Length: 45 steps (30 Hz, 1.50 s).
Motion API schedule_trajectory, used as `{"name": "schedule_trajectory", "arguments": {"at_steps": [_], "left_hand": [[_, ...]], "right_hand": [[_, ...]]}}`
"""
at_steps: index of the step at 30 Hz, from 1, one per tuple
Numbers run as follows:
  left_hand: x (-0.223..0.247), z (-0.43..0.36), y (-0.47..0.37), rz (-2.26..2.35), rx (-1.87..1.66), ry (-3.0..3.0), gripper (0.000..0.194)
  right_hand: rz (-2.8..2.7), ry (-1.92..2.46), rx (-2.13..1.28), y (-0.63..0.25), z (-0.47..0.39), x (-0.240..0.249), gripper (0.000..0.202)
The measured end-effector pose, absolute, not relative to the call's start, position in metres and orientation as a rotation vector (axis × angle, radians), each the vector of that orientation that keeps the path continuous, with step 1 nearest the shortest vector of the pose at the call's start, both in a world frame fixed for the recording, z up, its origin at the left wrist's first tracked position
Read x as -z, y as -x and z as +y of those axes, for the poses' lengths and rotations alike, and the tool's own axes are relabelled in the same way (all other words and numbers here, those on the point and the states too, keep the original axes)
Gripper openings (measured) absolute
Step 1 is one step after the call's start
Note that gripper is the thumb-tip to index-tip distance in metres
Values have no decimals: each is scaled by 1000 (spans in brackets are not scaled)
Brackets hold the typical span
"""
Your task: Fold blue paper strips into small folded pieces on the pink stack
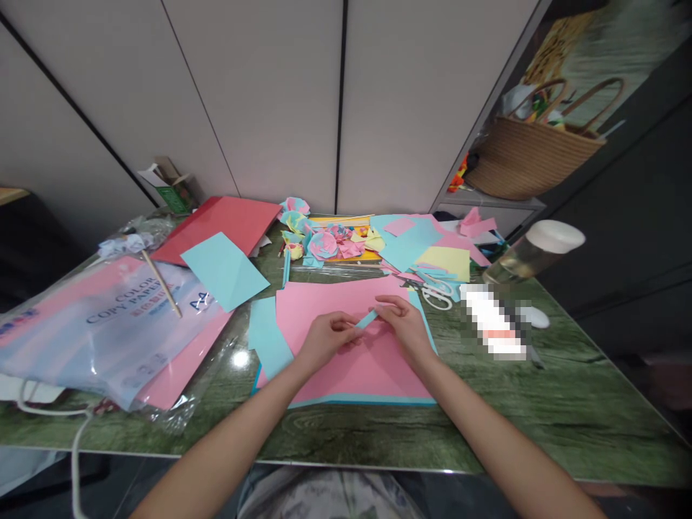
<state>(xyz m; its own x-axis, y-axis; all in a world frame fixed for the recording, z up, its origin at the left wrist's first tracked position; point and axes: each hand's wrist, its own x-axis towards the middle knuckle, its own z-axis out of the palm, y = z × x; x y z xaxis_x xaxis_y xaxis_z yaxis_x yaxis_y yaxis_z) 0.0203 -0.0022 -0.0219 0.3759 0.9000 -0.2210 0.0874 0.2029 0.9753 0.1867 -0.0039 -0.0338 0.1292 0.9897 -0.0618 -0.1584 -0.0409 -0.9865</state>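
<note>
Grey wall (259, 94) w/ dark seams spans the back. Table (584, 411) is green w/ wood grain, a bit glossy, far side up by the wall. Near edge runs under both forearms (486, 425); R edge slants away toward the dark side of the rm. Green top shows as a strip along the near edge + a wider patch at R, beyond the R forearm.

Paper bag (108, 346), clear plastic, fills the L side. Basket (533, 155) sits on a shelf (527, 207), back R. Pink sheet (324, 299) lies mid-table under the hands, blue paper (264, 335) peeking out round it. Red sheet (238, 216) back L; blue sheet (224, 270) partly over it & the bag. Paper flowers (324, 245) bunch behind the pink sheet, scraps (411, 241) to their R. Bottle (533, 252) back R, blurred item (491, 321) in front of it.

L hand (331, 335) & R hand (403, 321) are close tog., fingertips pinching. Cord (76, 447) drops over the near edge, far L. Scissors (437, 297) just past R hand, in its way on that side. Stick (162, 285) on the bag. Blue strip (366, 319): btwn the hands, gripped at opp. ends, over the pink sheet.
</note>
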Motion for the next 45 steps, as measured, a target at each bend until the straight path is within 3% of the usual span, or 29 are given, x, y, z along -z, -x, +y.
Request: {"name": "schedule_trajectory", "arguments": {"at_steps": [24,31,38,41,45], "left_hand": [[22,1,-13,1000,-693,-1211,19],[25,1,-14,900,-737,-1188,27],[14,-2,-11,626,-677,-812,24],[9,-5,-12,585,-577,-783,22],[11,-7,-15,727,-602,-1075,29]], "right_hand": [[-921,1193,-1086,-188,-2,29,33],[-1000,1199,-1098,-184,-7,26,34],[-1203,1092,-1433,-185,-10,16,27],[-1298,1112,-1356,-183,-10,16,16],[-1335,1214,-1254,-181,-9,17,21]]}}
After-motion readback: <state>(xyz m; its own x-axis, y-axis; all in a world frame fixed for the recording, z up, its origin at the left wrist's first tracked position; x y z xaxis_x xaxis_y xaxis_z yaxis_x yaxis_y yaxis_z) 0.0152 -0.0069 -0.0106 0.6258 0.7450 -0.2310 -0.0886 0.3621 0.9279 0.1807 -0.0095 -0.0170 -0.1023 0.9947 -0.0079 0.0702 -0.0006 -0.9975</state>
